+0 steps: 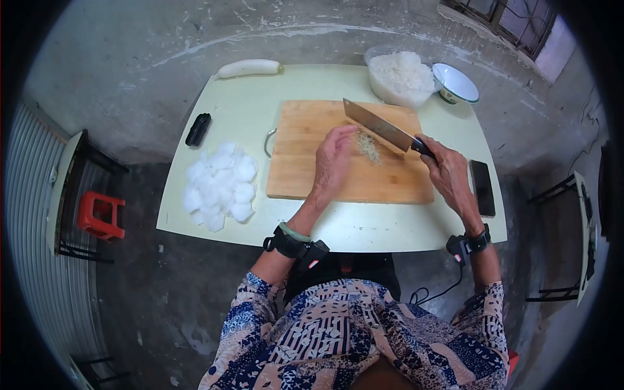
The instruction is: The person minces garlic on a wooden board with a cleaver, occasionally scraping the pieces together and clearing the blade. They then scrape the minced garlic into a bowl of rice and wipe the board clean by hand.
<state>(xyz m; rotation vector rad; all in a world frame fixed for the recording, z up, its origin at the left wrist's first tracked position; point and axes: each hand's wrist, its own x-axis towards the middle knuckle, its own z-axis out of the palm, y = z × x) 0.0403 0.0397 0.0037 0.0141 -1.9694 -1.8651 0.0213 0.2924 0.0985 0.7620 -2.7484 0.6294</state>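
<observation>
My right hand is closed round the black handle of a cleaver. Its broad blade slants up and left over the wooden cutting board. Under the blade's edge lies a small pile of finely chopped pale bits. On the pile's left side is my left hand, holding nothing, with its fingers stretched out toward the blade. The fingertips are right by the cleaver in this view. Thin white radish slices lie heaped on the table to the left of the board.
A whole white radish lies at the table's back left, above a black object. At the back right stand a clear bowl of white shreds and a white bowl. A phone rests by the right edge.
</observation>
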